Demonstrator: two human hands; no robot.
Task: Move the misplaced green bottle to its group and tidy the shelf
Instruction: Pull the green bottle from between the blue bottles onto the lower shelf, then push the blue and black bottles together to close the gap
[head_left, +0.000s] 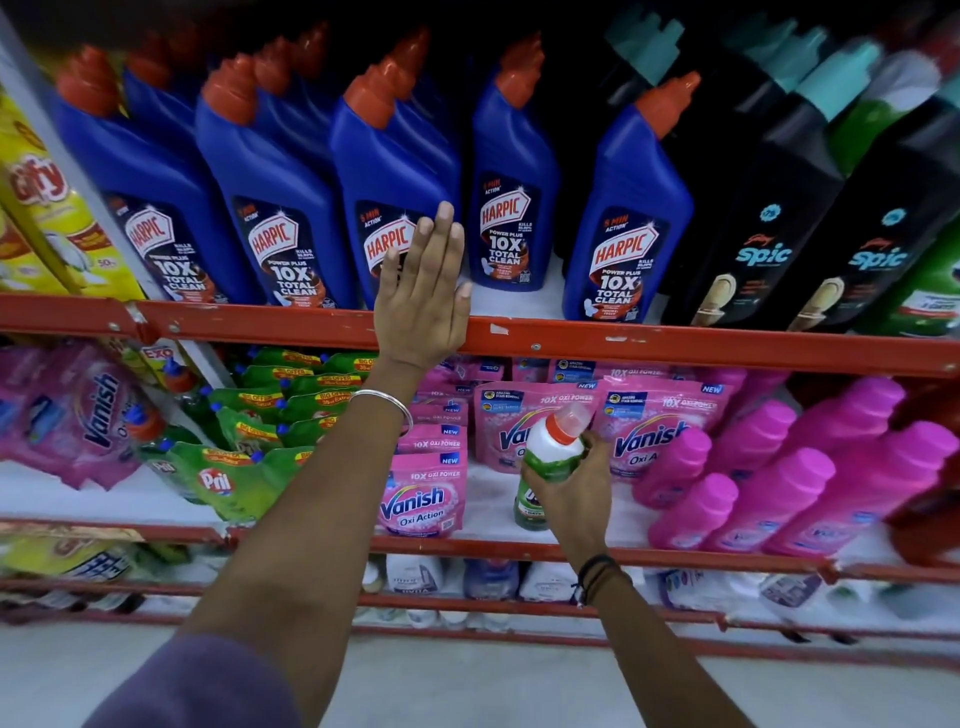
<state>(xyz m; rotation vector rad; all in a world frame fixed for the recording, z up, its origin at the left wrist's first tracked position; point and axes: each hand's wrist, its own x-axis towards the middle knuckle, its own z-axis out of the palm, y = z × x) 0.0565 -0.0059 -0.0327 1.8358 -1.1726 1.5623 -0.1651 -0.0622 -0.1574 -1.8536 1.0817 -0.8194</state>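
1. Right hand (569, 486) wrapped around green bottle (545, 467), on the lower shelf among the pink Vanish pouches (524, 426).
2. Left hand (423, 291) flat and open, holding nothing, pressed to a Harpic bottle (395, 208) above the pouches.
3. Lift straight up, clear of the pouches.
4. Carry toward the green Pril packs (244, 467), left of the pouches; probably its group.

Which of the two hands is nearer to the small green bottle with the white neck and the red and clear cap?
Right. The right hand is wrapped around the small green bottle on the middle shelf. The left hand is higher up, flat against a blue Harpic bottle on the upper shelf.
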